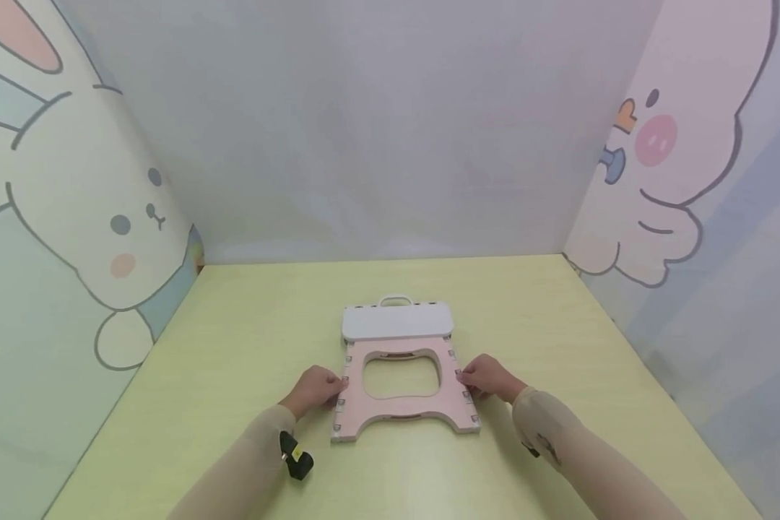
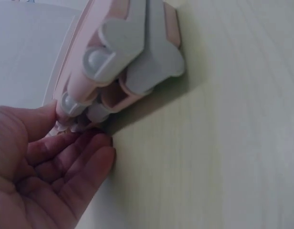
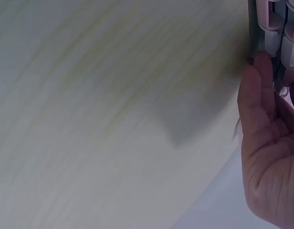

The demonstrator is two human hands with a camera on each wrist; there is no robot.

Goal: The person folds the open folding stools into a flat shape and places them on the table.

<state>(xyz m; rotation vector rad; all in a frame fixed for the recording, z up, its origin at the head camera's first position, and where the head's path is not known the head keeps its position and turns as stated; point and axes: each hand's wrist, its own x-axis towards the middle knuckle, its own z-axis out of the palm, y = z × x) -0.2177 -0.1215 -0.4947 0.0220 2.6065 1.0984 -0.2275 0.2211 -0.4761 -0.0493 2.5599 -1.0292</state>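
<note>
A folding step stool (image 1: 399, 407) lies folded down on the table, its pink leg panel with a large rounded opening towards me. At its far end are a white top (image 1: 396, 323) and a small carrying handle (image 1: 396, 297). My left hand (image 1: 315, 388) pinches the stool's left side edge, and the right hand (image 1: 490, 376) pinches the opposite edge. In the left wrist view, the left thumb (image 2: 39, 119) is against the hinged pink and grey edge, with the fingers beneath. The right wrist view shows the right fingers (image 3: 252, 90) at the stool's edge; the rest is cut off.
The pale wooden table (image 1: 266, 303) extends around the stool on all sides. A light back curtain (image 1: 390, 130) rises behind it, with printed cartoon side curtains left and right. A small black device (image 1: 296, 456) is strapped to the left sleeve.
</note>
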